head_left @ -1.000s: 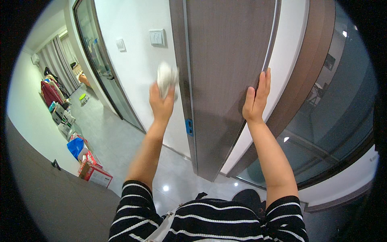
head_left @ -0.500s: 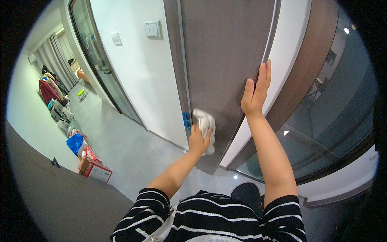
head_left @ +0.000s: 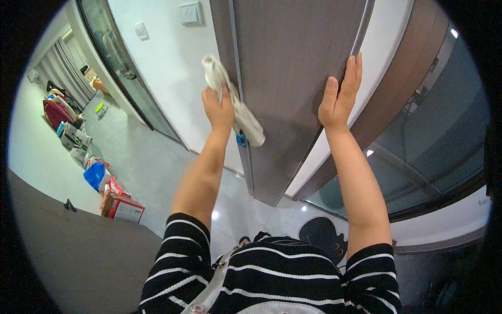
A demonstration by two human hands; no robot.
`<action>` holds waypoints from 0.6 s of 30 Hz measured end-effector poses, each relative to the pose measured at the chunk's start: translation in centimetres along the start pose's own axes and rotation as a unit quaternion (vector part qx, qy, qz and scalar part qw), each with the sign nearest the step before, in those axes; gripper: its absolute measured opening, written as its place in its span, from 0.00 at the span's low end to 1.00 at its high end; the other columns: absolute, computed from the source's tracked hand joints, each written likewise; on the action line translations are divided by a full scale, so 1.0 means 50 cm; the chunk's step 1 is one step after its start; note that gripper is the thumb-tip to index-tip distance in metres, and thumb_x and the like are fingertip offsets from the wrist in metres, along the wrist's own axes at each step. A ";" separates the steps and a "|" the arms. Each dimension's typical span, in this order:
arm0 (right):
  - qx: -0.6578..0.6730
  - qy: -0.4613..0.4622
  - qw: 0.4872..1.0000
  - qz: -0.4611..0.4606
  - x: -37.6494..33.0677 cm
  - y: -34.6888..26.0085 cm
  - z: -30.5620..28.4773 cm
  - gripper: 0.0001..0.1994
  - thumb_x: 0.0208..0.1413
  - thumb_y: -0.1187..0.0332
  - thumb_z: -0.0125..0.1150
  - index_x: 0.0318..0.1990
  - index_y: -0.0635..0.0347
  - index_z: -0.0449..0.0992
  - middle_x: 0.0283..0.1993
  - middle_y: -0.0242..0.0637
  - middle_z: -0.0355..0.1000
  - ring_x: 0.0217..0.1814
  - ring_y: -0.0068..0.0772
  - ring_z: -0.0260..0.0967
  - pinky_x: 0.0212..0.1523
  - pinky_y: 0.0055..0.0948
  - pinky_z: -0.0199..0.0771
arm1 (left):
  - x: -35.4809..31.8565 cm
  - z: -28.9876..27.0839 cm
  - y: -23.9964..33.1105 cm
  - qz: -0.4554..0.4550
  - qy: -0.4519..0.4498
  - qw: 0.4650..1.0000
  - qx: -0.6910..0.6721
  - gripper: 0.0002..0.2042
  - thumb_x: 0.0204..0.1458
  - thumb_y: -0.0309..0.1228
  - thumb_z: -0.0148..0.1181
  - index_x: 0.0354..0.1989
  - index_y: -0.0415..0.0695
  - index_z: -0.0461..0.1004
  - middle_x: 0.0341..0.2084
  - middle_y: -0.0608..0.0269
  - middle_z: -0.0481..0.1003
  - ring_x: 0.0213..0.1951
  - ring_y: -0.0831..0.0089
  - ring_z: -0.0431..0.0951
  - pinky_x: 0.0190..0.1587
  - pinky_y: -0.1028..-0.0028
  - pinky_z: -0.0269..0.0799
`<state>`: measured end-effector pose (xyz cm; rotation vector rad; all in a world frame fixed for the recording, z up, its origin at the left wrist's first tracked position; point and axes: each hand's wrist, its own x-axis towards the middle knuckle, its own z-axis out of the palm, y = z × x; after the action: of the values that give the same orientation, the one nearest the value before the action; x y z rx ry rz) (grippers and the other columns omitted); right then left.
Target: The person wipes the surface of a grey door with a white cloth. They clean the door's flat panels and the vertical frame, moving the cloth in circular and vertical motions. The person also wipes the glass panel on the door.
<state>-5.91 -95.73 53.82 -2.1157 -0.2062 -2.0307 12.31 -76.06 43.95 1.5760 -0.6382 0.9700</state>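
A brown door (head_left: 293, 68) stands in front of me with its latch-side edge toward the left. My left hand (head_left: 217, 107) is closed on a white cloth (head_left: 250, 123), bunched at its upper end and hanging down to the right across the door's left edge. Just beside the cloth's lower end, a blue-covered latch plate (head_left: 240, 140) shows on that edge. My right hand (head_left: 342, 97) rests against the door's right edge, fingers stretched upward and thumb apart, holding nothing.
A white wall with two switches (head_left: 190, 14) lies left of the door, beside a glass door (head_left: 117, 57). Boxes, a blue bag (head_left: 94, 176) and a red carton (head_left: 123, 208) line the far-left wall. Curved dark glass (head_left: 418, 152) is at right; a dark mat (head_left: 321, 235) lies below.
My left hand has moved up and to the left with the cloth, from low on the door to its left edge. My right hand stays at the right edge.
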 end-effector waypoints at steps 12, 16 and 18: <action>-0.014 0.009 1.000 -0.018 -0.012 0.015 0.012 0.26 0.64 0.64 0.46 0.67 0.64 0.54 0.71 0.55 0.47 0.74 0.52 0.44 0.70 0.42 0.44 | -0.373 -0.119 -0.046 -0.082 -0.057 0.994 -0.045 0.21 0.50 0.25 0.61 0.53 0.35 0.67 0.50 0.42 0.66 0.49 0.46 0.69 0.52 0.60 0.65; -0.021 0.008 1.000 -0.011 -0.016 0.008 0.016 0.26 0.65 0.64 0.46 0.68 0.64 0.53 0.70 0.55 0.48 0.74 0.51 0.44 0.70 0.42 0.44 | -0.411 -0.040 -0.035 -0.035 -0.216 0.974 0.066 0.20 0.44 0.23 0.62 0.48 0.35 0.68 0.53 0.39 0.64 0.52 0.41 0.67 0.54 0.56 0.65; -0.032 0.006 0.999 -0.010 -0.014 0.008 0.017 0.26 0.65 0.64 0.46 0.68 0.64 0.53 0.70 0.55 0.48 0.74 0.51 0.44 0.70 0.42 0.44 | -0.486 -0.004 -0.077 -0.069 -0.216 0.971 0.079 0.21 0.46 0.23 0.61 0.51 0.35 0.68 0.53 0.40 0.64 0.52 0.42 0.67 0.54 0.56 0.65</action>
<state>-5.02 -95.89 53.05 -2.1453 -0.1640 -2.0881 2.89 -77.36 21.25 1.9692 -0.7497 0.5857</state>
